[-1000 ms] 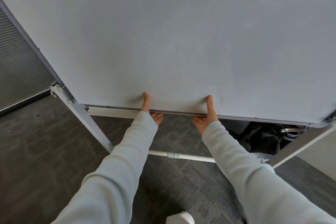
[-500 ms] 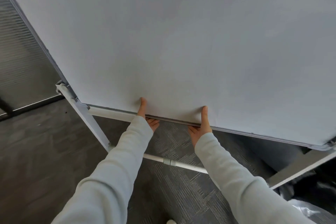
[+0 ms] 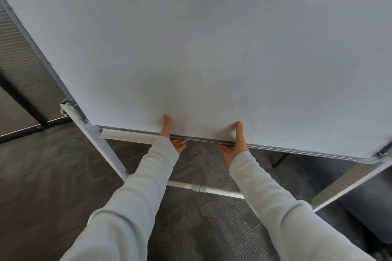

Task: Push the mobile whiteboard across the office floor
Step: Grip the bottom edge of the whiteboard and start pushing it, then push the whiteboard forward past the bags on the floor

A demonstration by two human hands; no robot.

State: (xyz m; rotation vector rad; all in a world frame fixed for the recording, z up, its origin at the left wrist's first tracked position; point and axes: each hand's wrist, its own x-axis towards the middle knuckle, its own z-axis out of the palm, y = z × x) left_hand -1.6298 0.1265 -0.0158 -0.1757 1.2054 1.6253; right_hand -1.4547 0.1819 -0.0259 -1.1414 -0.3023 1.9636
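The whiteboard [image 3: 212, 48] stood directly ahead of the person, its long bottom edge running left to right across the view above the carpet floor [image 3: 53, 176]. This edge was clamped by the left hand [image 3: 172, 136] and the right hand [image 3: 235, 146], thumbs on the face, equally near, so a straight push forward was judged possible.

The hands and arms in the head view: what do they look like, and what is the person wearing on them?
Both hands, the left hand and the right hand, are bare: no gloves, rings or watch show. Each arm wears a long, plain, pale grey-blue sleeve, the left sleeve and the right sleeve, of soft cloth with no print, reaching down to the wrist.
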